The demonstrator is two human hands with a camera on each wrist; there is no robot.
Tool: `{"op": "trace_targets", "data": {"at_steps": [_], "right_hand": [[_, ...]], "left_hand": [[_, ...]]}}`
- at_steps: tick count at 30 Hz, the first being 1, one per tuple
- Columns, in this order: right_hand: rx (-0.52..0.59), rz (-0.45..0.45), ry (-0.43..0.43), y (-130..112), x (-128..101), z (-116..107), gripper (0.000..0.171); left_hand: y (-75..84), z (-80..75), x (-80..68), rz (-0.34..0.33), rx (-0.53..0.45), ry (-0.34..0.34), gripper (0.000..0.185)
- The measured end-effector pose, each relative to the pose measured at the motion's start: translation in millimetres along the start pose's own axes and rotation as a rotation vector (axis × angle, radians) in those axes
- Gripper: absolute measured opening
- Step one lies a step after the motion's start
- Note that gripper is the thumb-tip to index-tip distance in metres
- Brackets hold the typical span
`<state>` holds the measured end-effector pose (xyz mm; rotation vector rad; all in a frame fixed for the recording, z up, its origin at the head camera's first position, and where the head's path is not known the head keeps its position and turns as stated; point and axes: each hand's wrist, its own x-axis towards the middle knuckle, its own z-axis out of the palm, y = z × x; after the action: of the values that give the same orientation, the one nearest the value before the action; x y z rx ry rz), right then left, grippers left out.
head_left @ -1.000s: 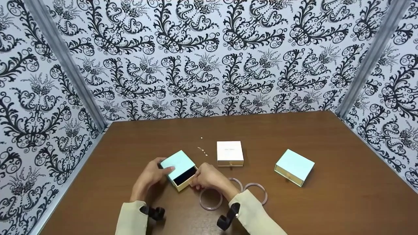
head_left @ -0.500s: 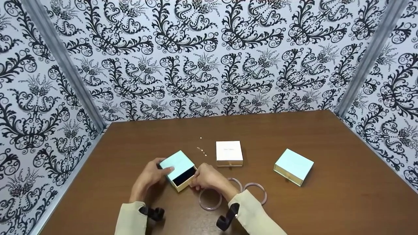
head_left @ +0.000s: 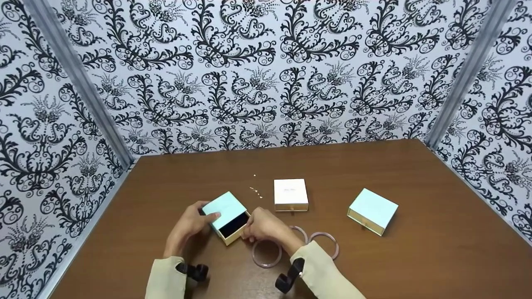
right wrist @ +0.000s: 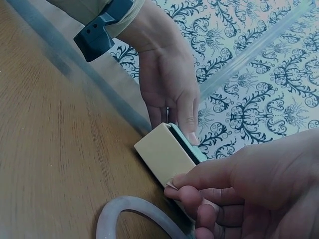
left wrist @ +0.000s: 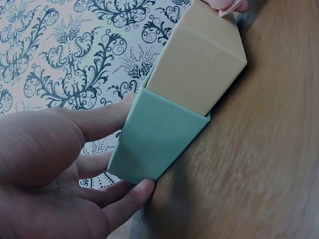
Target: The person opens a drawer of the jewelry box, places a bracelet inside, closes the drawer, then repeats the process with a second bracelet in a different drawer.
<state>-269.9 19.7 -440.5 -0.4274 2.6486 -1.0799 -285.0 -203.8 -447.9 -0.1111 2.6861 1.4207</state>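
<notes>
A person's left hand [head_left: 189,224] grips the mint sleeve of a small drawer box [head_left: 226,216] near the tabletop's [head_left: 415,257] front edge, while the right hand [head_left: 264,226] at its 4 o'clock end pinches the cream drawer's pull tab. The drawer, partly out and black-lined, runs 10 to 4 o'clock; three pale bangles [head_left: 266,253] lie just beside.
</notes>
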Motion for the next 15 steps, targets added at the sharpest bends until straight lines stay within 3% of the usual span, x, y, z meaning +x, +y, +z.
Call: {"op": "trace_targets", "data": {"at_steps": [15], "right_hand": [[-0.008, 0.032, -0.003, -3.6, -1.9, -0.6, 0.020]], "left_hand": [[0.7, -1.6, -0.6, -0.004, 0.018, 0.002, 0.057]]}}
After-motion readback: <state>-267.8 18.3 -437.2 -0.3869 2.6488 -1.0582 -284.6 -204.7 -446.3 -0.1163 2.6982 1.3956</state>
